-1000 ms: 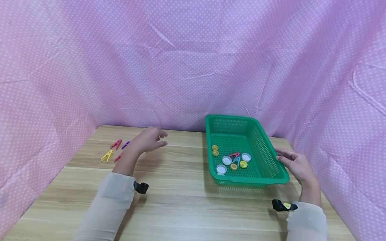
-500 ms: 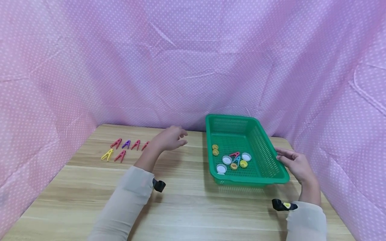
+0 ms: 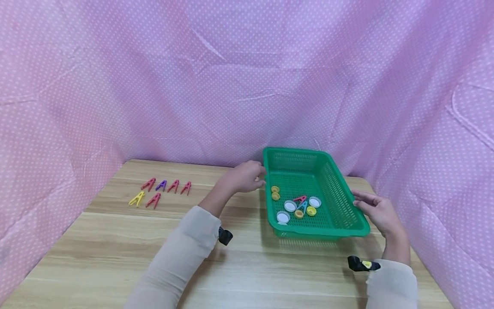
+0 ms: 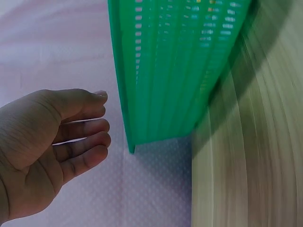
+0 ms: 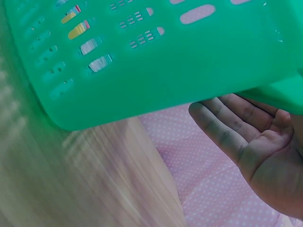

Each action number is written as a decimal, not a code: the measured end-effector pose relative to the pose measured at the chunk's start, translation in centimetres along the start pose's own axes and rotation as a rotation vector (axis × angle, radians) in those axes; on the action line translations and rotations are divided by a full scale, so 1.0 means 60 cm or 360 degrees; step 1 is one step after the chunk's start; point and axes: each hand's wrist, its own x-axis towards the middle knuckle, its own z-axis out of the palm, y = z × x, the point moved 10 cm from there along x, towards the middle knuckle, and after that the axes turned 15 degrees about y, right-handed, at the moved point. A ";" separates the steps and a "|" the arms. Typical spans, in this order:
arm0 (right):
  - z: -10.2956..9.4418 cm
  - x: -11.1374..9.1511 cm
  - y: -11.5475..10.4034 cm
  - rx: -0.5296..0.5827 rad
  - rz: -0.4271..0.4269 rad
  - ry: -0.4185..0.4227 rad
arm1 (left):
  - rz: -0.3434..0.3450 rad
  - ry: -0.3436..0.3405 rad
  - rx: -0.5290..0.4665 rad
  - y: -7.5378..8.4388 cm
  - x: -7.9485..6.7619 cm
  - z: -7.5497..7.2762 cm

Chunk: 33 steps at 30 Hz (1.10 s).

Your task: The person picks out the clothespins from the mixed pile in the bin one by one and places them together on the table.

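Note:
My left hand [image 3: 248,177] is by the left rim of a green plastic basket [image 3: 320,230], with nothing in it. In the left wrist view its loosely bent fingers [image 4: 90,158] stand apart from the basket wall [image 4: 161,104]. At the basket's right side my right hand [image 3: 380,212] holds the rim, the thumb on top. The right wrist view shows its fingers [image 5: 222,127] extended under the rim; the thumb is hidden there. Inside the basket lie a red clothespin [image 3: 300,198], a blue clothespin [image 3: 303,207], several white round caps [image 3: 283,217] and several yellow caps [image 3: 311,210].
Several clothespins lie at the wooden table's [image 3: 247,266] back left: red ones [image 3: 173,186], a purple one [image 3: 161,185] and a yellow one [image 3: 137,198]. A pink dotted cloth [image 3: 239,86] hangs behind and at both sides.
My left hand has moved right, from the clothespins on the table to the basket's left rim, uncovering red clothespins. The right hand and basket stay in place.

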 end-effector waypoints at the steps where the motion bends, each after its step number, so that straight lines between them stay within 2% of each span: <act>1: -0.001 0.000 0.000 -0.0003 -0.0002 0.0002 | 0.0009 -0.0012 0.0004 0.006 0.004 0.003; 6: -0.001 -0.001 -0.001 -0.0024 -0.0009 -0.0002 | 0.0045 -0.0086 0.0040 0.035 0.023 0.023; 14: 0.002 0.002 0.002 -0.0020 0.0002 0.0004 | 0.0108 -0.0204 0.0047 0.079 0.055 0.067; 19: 0.000 0.003 0.001 -0.0010 -0.0002 0.0015 | 0.0161 -0.0267 0.0112 0.100 0.070 0.097; 25: 0.001 0.004 0.001 -0.0012 -0.0034 0.0024 | 0.0269 -0.0374 0.0140 0.129 0.077 0.140; 28: 0.003 0.006 0.004 -0.0015 -0.0034 0.0022 | 0.0307 -0.0418 0.0123 0.137 0.076 0.163; 33: 0.001 0.005 0.005 -0.0026 -0.0016 0.0012 | 0.0329 -0.0469 0.0052 0.145 0.079 0.189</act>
